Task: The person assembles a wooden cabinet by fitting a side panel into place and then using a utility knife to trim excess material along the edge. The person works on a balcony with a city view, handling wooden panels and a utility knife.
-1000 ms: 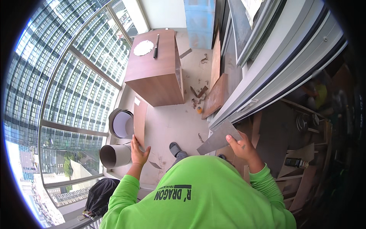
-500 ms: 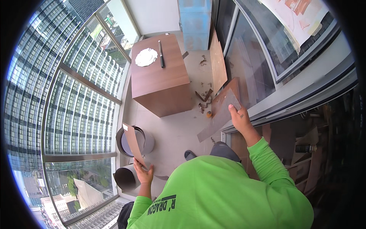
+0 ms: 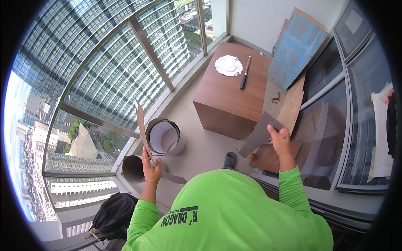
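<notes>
My left hand is closed around the lower end of a narrow brown strip of thin sheet, which stands up nearly on edge. Beside that hand are two rolls of sheet: a wide one, pale inside, and a smaller dark one. In my right hand is a flat grey-brown piece of thin sheet, gripped at its right end with the thumb on top. The piece hangs above the floor, near the front corner of a brown wood-look box.
On the box lie a white crumpled round mass and a black-handled knife-like tool. Blue-stained boards lean at the back. A brown panel is by the sliding door at right. A black bag sits lower left, near the windows.
The view has turned left, so the box and boards appear further right. The strip in my left hand is more edge-on. Both hands keep hold of their pieces.
</notes>
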Motion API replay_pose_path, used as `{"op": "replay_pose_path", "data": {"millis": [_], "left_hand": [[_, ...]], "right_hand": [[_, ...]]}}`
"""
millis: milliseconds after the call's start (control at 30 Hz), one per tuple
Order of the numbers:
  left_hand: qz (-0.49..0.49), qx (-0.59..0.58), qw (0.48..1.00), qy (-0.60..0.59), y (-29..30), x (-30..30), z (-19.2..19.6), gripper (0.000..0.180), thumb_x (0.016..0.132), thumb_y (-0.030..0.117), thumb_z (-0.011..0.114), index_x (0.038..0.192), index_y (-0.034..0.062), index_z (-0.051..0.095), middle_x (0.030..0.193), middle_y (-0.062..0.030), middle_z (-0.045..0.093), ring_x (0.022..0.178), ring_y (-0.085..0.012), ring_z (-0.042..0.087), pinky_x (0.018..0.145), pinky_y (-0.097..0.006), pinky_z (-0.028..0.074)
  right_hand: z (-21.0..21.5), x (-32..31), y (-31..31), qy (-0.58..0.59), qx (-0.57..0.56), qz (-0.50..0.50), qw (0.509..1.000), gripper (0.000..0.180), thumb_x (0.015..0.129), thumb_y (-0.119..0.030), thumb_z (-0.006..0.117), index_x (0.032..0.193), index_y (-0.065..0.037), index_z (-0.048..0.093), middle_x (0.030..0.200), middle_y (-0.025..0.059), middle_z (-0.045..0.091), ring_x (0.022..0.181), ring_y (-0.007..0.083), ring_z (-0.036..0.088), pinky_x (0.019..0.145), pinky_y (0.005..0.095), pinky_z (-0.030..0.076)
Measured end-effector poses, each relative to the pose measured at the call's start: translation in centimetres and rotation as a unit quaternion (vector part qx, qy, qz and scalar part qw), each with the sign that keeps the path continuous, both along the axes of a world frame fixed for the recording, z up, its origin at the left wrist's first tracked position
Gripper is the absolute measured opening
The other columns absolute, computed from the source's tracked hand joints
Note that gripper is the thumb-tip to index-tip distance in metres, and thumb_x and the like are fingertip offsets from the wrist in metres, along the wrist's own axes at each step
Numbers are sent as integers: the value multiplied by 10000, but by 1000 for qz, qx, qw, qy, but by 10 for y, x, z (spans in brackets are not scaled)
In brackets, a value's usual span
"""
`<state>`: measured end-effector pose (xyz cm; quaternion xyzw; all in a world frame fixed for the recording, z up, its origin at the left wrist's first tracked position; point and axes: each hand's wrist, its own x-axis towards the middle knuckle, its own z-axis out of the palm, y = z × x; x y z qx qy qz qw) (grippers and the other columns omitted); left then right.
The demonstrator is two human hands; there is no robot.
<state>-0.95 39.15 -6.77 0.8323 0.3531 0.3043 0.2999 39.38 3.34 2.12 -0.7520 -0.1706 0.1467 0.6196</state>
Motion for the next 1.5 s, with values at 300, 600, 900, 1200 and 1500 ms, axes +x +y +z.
{"op": "replay_pose_path", "data": {"millis": [300, 600, 900, 1200, 1500], "left_hand": [[94, 97, 991, 12, 49, 106, 53, 186, 1019, 222, 631, 993, 43, 674, 825, -152, 653, 769, -356, 660, 705, -398, 513], [63, -14, 998, -24, 160, 221, 23, 139, 980, 203, 666, 1020, 80, 714, 862, -135, 691, 783, -359, 668, 688, -415, 525], [-81, -192, 974, 85, 238, 302, -108, 417, 891, 85, 619, 1296, 145, 692, 1203, -173, 716, 1117, -363, 676, 947, -422, 551], [-131, -283, 950, 22, 236, 341, -228, 502, 916, 79, 629, 1416, 122, 604, 1386, -186, 632, 1257, -373, 610, 1067, -411, 496], [-242, -268, 919, 162, 182, 356, -258, 617, 922, 44, 590, 1520, 164, 495, 1514, -158, 537, 1322, -337, 550, 1142, -418, 430]], "right_hand": [[-33, 70, 65, 50, -98, 164, 980, 226, 997, -107, 659, 1155, 53, 678, 962, 41, 696, 883, 117, 588, 826, 284, 497], [-74, 81, 85, 63, -189, 130, 971, 185, 986, -100, 668, 1101, 43, 692, 918, 33, 675, 864, 119, 583, 815, 283, 488], [-35, 41, 126, 116, -265, 26, 957, 192, 981, -103, 692, 1105, 44, 690, 975, 15, 655, 924, 106, 571, 854, 261, 455], [-19, 21, 147, 129, -324, -42, 936, 264, 988, -145, 702, 1162, 53, 686, 1033, 44, 687, 964, 136, 609, 895, 283, 473], [-13, 8, 150, 165, -377, -97, 906, 357, 999, -215, 703, 1226, 59, 676, 1099, 79, 722, 1028, 168, 648, 944, 317, 493]]}}
